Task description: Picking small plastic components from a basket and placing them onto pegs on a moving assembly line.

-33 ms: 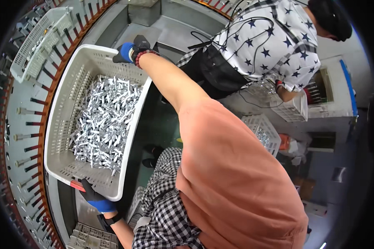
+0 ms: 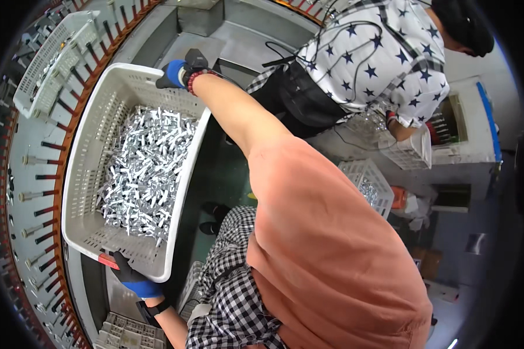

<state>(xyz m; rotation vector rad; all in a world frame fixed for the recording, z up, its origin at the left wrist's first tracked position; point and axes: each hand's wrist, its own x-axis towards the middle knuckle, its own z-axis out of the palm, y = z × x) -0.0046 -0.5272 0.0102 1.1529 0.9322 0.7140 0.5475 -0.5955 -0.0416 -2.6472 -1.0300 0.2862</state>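
Left hand (image 2: 134,276), in a black glove with a blue cuff: closed on the near short end of a large, off-white, perforated plastic crate (image 2: 87,174), next to the red strip (image 2: 108,260) on that end. Right hand (image 2: 180,72), in a similar dark glove with blue: closed over the rim at the crate's far short end. Black wristwatch (image 2: 147,312) on the left wrist, outside the near end; red bead bracelet (image 2: 195,79) on the right wrist, at the far end.

Crate position: between both hands, one long side alongside an orange-brown rail (image 2: 59,210). Cannot tell whether supported from beneath. Inside the crate: a loose heap of small, shiny, silver-coloured metal pieces (image 2: 148,168); individual shapes too small to tell.

Along the rail, beside the crate: a row of metal rods with black and red sleeves. Beyond the rail, off the crate's far end: a smaller off-white slotted basket (image 2: 48,53).

On the crate's opposite long side: dark green floor (image 2: 215,168), black-and-white checked garment (image 2: 233,291) and peach sleeve (image 2: 332,232). Farther out on that side: co-worker in a white star-print shirt (image 2: 361,70), one gloved hand at a white basket (image 2: 410,154).
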